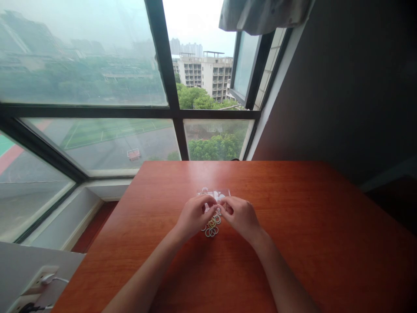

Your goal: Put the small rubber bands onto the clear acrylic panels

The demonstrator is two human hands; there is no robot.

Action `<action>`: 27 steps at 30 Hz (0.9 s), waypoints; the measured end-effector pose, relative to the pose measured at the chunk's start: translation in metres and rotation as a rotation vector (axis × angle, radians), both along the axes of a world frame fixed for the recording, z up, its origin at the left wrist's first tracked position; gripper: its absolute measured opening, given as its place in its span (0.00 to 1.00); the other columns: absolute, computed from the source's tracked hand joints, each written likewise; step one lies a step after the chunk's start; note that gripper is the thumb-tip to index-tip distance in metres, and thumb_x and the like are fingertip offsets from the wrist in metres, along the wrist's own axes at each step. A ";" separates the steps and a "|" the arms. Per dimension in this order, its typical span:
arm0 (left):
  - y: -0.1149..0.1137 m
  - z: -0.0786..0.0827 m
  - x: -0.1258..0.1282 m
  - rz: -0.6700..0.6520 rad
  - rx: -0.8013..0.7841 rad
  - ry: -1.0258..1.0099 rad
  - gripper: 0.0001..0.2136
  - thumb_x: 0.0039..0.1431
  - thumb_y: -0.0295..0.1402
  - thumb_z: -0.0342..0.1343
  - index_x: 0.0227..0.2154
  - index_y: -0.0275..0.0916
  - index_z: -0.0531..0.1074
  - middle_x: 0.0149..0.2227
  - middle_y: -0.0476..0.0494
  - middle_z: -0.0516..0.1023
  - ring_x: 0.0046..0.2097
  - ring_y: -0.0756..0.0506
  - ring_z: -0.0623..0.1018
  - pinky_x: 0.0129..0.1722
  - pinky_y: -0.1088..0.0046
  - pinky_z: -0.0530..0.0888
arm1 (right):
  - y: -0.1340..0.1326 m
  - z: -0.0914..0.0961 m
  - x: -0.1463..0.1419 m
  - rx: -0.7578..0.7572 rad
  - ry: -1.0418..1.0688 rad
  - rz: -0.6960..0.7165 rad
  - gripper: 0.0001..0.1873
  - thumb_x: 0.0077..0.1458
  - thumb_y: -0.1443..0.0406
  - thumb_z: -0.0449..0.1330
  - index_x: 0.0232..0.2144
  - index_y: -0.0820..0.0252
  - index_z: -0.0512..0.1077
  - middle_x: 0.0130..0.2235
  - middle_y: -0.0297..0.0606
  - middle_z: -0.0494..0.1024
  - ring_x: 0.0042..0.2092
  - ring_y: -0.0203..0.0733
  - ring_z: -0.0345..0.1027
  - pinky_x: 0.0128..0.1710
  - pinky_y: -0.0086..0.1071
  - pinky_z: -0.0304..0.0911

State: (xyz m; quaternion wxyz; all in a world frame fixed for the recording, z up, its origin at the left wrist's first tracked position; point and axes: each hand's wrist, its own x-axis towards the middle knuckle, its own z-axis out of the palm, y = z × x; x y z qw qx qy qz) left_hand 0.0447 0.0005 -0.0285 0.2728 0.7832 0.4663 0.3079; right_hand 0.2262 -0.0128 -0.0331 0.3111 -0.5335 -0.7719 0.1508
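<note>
Left hand (194, 214): fingers bent toward the thumb, tips close to the right hand (241, 214).
Right hand: curled likewise; whatever lies between the fingertips is too small to tell.
Pale rings (211, 233): several, overlapping, on the tabletop (299, 243) below and between the hands.
Yellow ring (212, 223): among the pale ones.
Clear plastic (225, 192): just beyond the hands, partly hidden.
Tabletop: reddish-brown, shiny toward the window (130, 112).
Window: dark-framed, one pane swung open; buildings (213, 73) and trees (195, 98) outside.
Curtain (263, 15): grey, at the top.
</note>
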 end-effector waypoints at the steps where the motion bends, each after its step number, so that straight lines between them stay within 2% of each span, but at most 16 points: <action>1: 0.000 0.000 0.000 -0.003 0.002 0.005 0.07 0.58 0.34 0.53 0.30 0.38 0.73 0.26 0.49 0.73 0.27 0.52 0.67 0.28 0.78 0.64 | 0.000 0.000 0.000 0.003 0.000 0.001 0.04 0.56 0.64 0.59 0.31 0.56 0.74 0.24 0.30 0.71 0.28 0.34 0.64 0.30 0.26 0.52; 7: 0.002 -0.002 -0.001 0.018 0.049 0.053 0.06 0.58 0.32 0.52 0.28 0.38 0.71 0.25 0.50 0.72 0.26 0.52 0.67 0.27 0.78 0.63 | -0.001 0.002 -0.001 0.015 -0.021 0.016 0.04 0.57 0.65 0.58 0.31 0.56 0.73 0.25 0.29 0.72 0.28 0.34 0.64 0.30 0.26 0.51; 12: 0.015 -0.006 -0.020 0.213 0.171 0.113 0.06 0.59 0.33 0.51 0.29 0.38 0.70 0.27 0.49 0.73 0.28 0.51 0.68 0.29 0.76 0.63 | -0.001 0.002 -0.002 -0.038 -0.077 -0.005 0.03 0.56 0.66 0.58 0.31 0.55 0.73 0.27 0.29 0.75 0.29 0.33 0.65 0.30 0.26 0.50; 16: 0.026 -0.013 -0.034 0.311 0.172 0.180 0.08 0.60 0.36 0.51 0.28 0.39 0.71 0.27 0.49 0.74 0.28 0.50 0.69 0.28 0.75 0.63 | -0.001 0.002 -0.003 -0.085 -0.127 0.005 0.04 0.56 0.66 0.58 0.32 0.54 0.74 0.29 0.30 0.77 0.29 0.34 0.66 0.30 0.27 0.50; 21: 0.029 -0.019 -0.036 0.323 0.184 0.228 0.09 0.59 0.36 0.51 0.28 0.40 0.71 0.29 0.48 0.76 0.29 0.49 0.71 0.29 0.75 0.63 | -0.003 0.001 -0.005 -0.126 -0.171 0.034 0.05 0.58 0.66 0.57 0.34 0.53 0.74 0.32 0.31 0.79 0.33 0.35 0.69 0.31 0.27 0.51; 27: 0.027 -0.016 -0.037 0.315 0.188 0.239 0.07 0.59 0.36 0.52 0.29 0.40 0.71 0.30 0.49 0.75 0.30 0.49 0.71 0.30 0.75 0.64 | -0.003 -0.001 -0.005 -0.161 -0.221 0.054 0.07 0.59 0.64 0.56 0.34 0.53 0.74 0.35 0.31 0.80 0.36 0.37 0.71 0.32 0.27 0.52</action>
